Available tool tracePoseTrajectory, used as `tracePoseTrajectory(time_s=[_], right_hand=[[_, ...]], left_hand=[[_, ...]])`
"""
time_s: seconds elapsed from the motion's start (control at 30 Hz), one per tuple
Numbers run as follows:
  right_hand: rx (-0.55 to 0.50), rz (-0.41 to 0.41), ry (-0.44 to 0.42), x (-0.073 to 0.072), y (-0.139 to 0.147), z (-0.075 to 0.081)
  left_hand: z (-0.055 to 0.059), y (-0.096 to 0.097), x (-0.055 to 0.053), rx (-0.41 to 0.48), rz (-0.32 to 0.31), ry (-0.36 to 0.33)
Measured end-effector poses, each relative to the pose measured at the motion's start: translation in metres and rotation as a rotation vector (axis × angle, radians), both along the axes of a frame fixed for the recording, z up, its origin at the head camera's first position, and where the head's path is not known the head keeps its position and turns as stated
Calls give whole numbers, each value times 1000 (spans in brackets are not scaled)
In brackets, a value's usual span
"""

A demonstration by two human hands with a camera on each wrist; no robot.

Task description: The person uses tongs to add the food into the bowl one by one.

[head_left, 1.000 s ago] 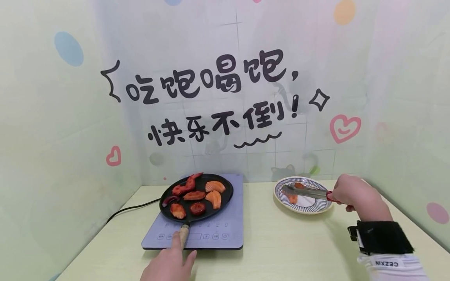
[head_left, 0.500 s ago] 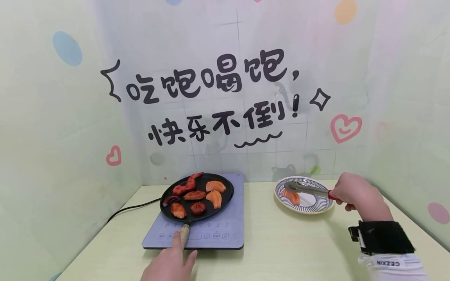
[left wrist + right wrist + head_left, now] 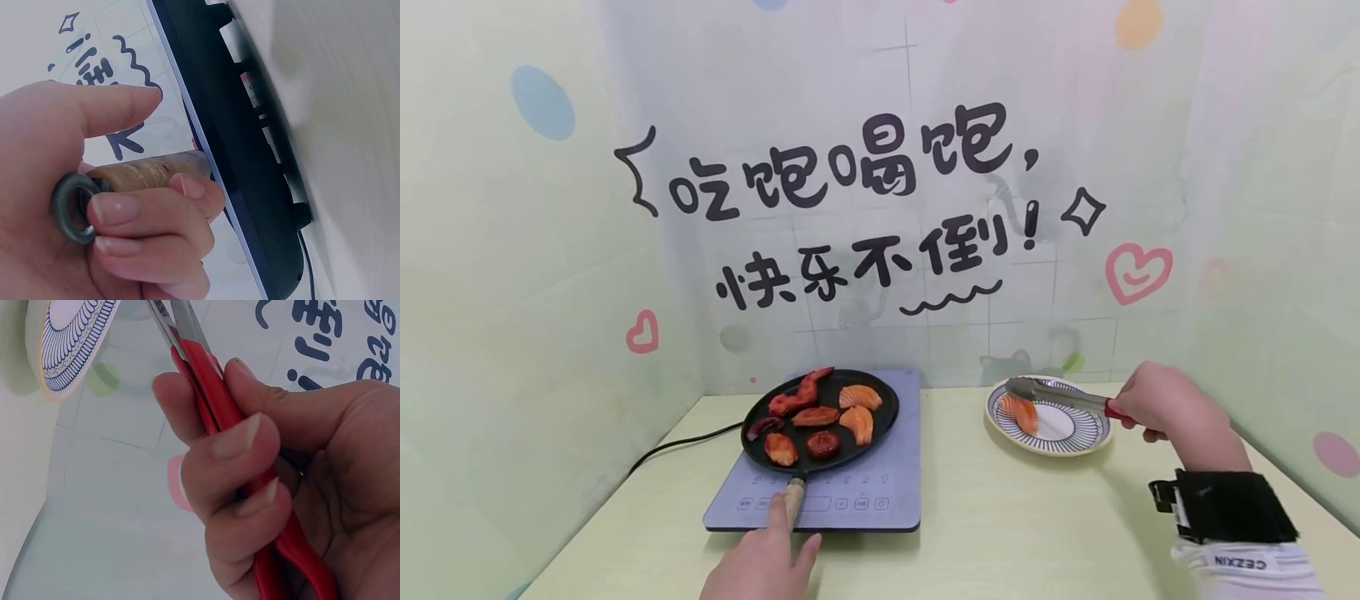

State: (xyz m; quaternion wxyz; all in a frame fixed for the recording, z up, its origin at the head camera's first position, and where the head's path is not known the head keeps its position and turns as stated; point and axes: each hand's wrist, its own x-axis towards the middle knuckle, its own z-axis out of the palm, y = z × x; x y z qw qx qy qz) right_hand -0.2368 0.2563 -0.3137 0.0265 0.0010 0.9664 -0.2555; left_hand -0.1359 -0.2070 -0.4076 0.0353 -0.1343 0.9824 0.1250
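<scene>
In the head view my left hand (image 3: 760,558) holds the wooden handle (image 3: 793,497) of a black frying pan (image 3: 886,423). The left wrist view shows its fingers curled round that handle (image 3: 140,174), with the thumb off it. The pan bears two orange salmon slices (image 3: 857,425), a red wing (image 3: 790,404) and several other food pieces. At the right, my right hand (image 3: 1172,412) grips metal tongs (image 3: 1067,396) by red handles (image 3: 215,394). The tong tips hang over a patterned plate (image 3: 1086,435), just above an orange salmon piece (image 3: 1020,415) lying there; whether they touch it I cannot tell.
Under the pan is a flat induction cooker (image 3: 891,496), with a black cable (image 3: 681,442) leading off left. The pale table (image 3: 977,517) extends between cooker and plate. Printed walls (image 3: 880,350) close off the back and both sides.
The tongs have risen slightly and drawn back to the right with my right hand, showing more of the salmon piece on the plate. My left hand stays on the pan handle.
</scene>
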Motion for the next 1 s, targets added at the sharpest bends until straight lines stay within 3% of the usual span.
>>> tracePoseTrajectory(time_s=[0.3, 0.7, 1.0], right_hand=[[2, -8, 51, 4, 1, 8], [2, 8, 49, 8, 8, 15], [-14, 27, -3, 9, 7, 13]], left_hand=[[3, 0, 1, 1, -9, 5], [7, 1, 4, 1, -14, 3], [7, 1, 3, 4, -6, -12]])
